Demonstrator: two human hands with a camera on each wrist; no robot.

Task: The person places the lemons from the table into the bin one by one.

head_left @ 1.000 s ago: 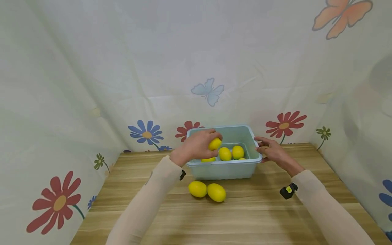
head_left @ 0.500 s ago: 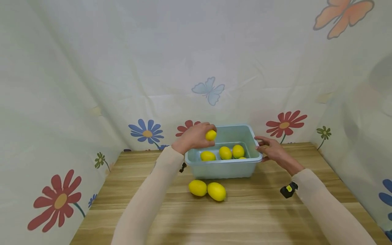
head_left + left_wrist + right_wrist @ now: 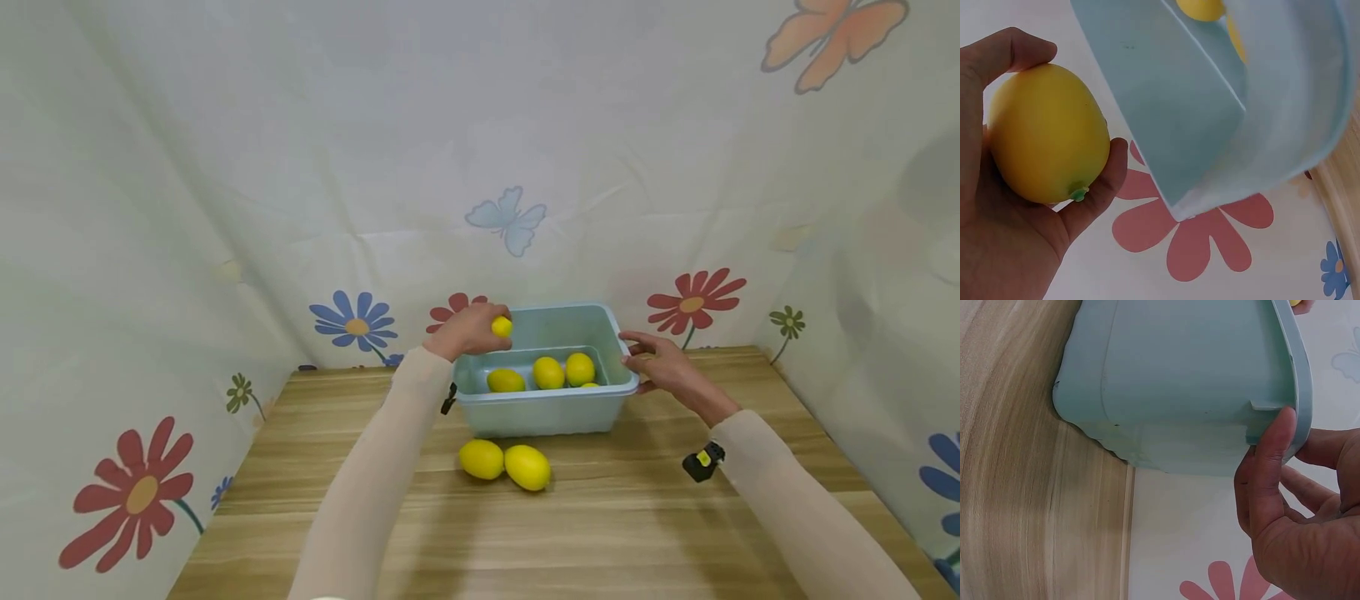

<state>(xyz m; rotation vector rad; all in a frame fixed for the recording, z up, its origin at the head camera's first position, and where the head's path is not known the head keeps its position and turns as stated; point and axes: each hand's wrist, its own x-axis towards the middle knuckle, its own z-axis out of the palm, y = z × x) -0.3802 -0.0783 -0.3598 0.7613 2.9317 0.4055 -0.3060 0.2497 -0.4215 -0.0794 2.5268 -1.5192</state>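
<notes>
In the head view my left hand (image 3: 474,329) holds a lemon (image 3: 502,327) above the left end of a pale blue plastic bin (image 3: 543,417). The left wrist view has fingers and thumb curled round that lemon (image 3: 1047,134), its green stem tip showing, apart from the bin wall (image 3: 1160,100). My right hand (image 3: 671,371) pinches the bin's right rim, thumb and fingers on either side of the rim (image 3: 1300,381) in the right wrist view. Several lemons lie inside the bin, among them one at the left (image 3: 506,381); the front wall partly hides another (image 3: 590,385).
Two more lemons, a left one (image 3: 482,459) and a right one (image 3: 527,467), lie side by side on the wooden table (image 3: 615,533) in front of the bin. A white curtain (image 3: 375,167) with flowers and butterflies stands close behind and at both sides.
My left hand has moved left and a little up with its lemon, uncovering the left lemon in the bin. My right hand stays on the rim.
</notes>
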